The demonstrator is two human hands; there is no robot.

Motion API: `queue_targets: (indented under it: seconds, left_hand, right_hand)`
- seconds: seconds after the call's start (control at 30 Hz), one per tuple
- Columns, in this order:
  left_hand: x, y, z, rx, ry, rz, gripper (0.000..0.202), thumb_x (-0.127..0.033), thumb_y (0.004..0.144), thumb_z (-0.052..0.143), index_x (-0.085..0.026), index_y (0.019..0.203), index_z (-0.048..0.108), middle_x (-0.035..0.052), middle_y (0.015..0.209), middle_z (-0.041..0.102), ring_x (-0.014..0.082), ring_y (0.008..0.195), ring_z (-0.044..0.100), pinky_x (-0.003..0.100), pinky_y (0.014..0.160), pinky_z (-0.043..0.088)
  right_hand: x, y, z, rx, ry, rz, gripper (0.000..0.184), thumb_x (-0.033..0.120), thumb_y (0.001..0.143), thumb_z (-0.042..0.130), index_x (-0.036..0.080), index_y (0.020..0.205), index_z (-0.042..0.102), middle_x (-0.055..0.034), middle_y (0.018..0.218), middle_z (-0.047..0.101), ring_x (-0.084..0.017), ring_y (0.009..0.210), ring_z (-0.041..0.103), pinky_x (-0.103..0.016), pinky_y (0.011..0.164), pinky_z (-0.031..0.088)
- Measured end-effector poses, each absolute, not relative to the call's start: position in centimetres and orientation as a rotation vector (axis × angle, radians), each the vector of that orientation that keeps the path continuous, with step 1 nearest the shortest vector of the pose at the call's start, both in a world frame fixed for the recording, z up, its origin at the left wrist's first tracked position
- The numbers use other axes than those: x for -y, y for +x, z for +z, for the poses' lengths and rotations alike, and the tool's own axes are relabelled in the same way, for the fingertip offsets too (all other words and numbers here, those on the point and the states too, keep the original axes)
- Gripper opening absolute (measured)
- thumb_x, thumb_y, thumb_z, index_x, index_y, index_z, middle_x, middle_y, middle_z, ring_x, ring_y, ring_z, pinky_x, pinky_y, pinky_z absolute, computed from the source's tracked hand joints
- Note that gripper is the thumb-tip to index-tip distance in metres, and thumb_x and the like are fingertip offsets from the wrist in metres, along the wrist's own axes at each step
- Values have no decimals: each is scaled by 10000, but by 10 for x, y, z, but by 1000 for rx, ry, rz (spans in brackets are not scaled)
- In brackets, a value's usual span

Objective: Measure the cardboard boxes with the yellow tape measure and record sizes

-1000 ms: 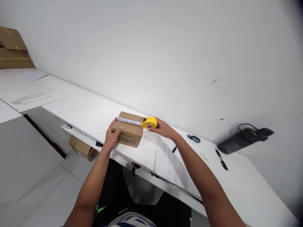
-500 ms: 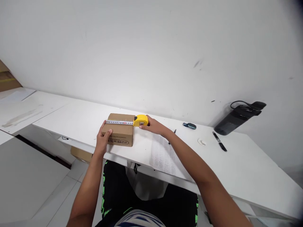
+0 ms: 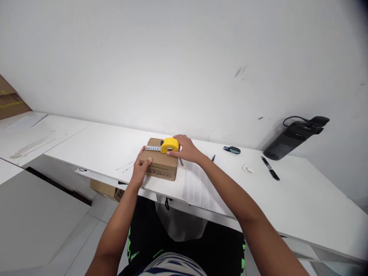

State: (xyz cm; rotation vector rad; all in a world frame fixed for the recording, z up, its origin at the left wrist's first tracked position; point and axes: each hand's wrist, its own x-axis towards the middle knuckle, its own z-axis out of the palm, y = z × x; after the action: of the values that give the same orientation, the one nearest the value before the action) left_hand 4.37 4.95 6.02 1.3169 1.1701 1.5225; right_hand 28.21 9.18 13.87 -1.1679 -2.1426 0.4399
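Note:
A small brown cardboard box (image 3: 161, 165) with dark printing on its front face lies on the white desk. My left hand (image 3: 140, 167) grips its left side, thumb on the near edge of the top, fingers at the far-left edge by the tape's end. A yellow tape measure (image 3: 169, 145) rests over the right part of the box top, and my right hand (image 3: 186, 149) is closed around its case. A short length of numbered blade (image 3: 153, 148) runs along the top between case and left fingers. Whether the left fingers pinch the blade's end cannot be seen.
A written sheet of paper (image 3: 198, 188) lies right of the box, with a pen (image 3: 213, 158) partly behind my forearm. Farther right are a blue-black small tool (image 3: 232, 150), a white ring-like piece (image 3: 247, 169), a black marker (image 3: 270, 168) and a dark bottle (image 3: 290, 140) by the wall.
The box and my left hand have shifted right, bringing the box under the tape case. The exposed blade is shorter. My right hand keeps its hold on the case.

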Motion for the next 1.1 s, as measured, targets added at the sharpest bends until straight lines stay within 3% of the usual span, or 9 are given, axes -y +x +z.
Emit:
queue_targets:
  seconds: [0.23, 0.4, 0.47, 0.53, 0.63, 0.77, 0.93, 1.1]
  left_hand:
    - [-50, 88, 52, -1232, 1288, 1542, 797, -445, 831, 694, -227, 1533, 387, 105, 1439, 571, 272, 1285, 572, 375, 1064, 477]
    - [-55, 102, 49, -1282, 1225, 1576, 796, -466, 824, 705, -236, 1520, 395, 111, 1406, 592, 274, 1235, 607, 380, 1015, 518]
    - [-59, 108, 49, -1258, 1222, 1590, 800, -462, 817, 715, -235, 1516, 400, 113, 1417, 582, 274, 1238, 604, 383, 1019, 516]
    - [-63, 113, 52, -1238, 1234, 1583, 792, -466, 816, 717, -248, 1514, 410, 108, 1416, 582, 275, 1235, 604, 391, 1021, 516]
    - [-69, 118, 57, -1221, 1260, 1566, 770, -479, 821, 713, -287, 1509, 427, 92, 1435, 567, 278, 1250, 591, 399, 1025, 515]
    - [-71, 119, 57, -1225, 1284, 1581, 759, -474, 821, 715, -283, 1501, 440, 93, 1477, 531, 283, 1301, 551, 398, 1057, 493]
    - [-75, 119, 52, -1205, 1305, 1589, 773, -492, 827, 704, -265, 1510, 422, 115, 1455, 549, 283, 1270, 580, 402, 1039, 509]
    - [-102, 111, 61, -1208, 1329, 1539, 769, -499, 806, 724, -250, 1486, 465, 121, 1401, 595, 283, 1233, 603, 407, 1046, 501]
  right_hand:
    - [-102, 241, 154, 2185, -1269, 381, 451, 610, 774, 680, 206, 963, 612, -95, 1092, 647, -297, 1085, 545, -445, 936, 413]
    - [-93, 248, 149, 2090, -1135, 192, 391, 533, 745, 754, 222, 969, 681, -93, 1363, 581, -317, 1295, 461, -522, 1136, 252]
    - [-86, 261, 142, 2017, -1110, 143, 375, 517, 753, 757, 233, 992, 700, -95, 1383, 574, -316, 1310, 463, -528, 1157, 223]
    - [-81, 277, 136, 1925, -1084, 192, 388, 508, 764, 748, 242, 1043, 698, -93, 1334, 605, -295, 1246, 524, -497, 1122, 301]
    - [-77, 297, 134, 1760, -1055, 416, 391, 517, 777, 717, 240, 1049, 673, -52, 1130, 674, -230, 1030, 616, -389, 938, 462]
    - [-77, 308, 142, 1554, -1038, 584, 391, 545, 745, 721, 219, 947, 642, -2, 908, 657, -175, 834, 596, -319, 778, 488]
    - [-75, 320, 145, 1374, -1002, 640, 477, 591, 732, 722, 219, 1001, 595, -28, 960, 654, -189, 881, 611, -335, 791, 523]
    - [-70, 366, 135, 1192, -947, 616, 613, 581, 705, 764, 272, 1168, 509, -32, 1084, 629, -193, 951, 623, -336, 800, 554]
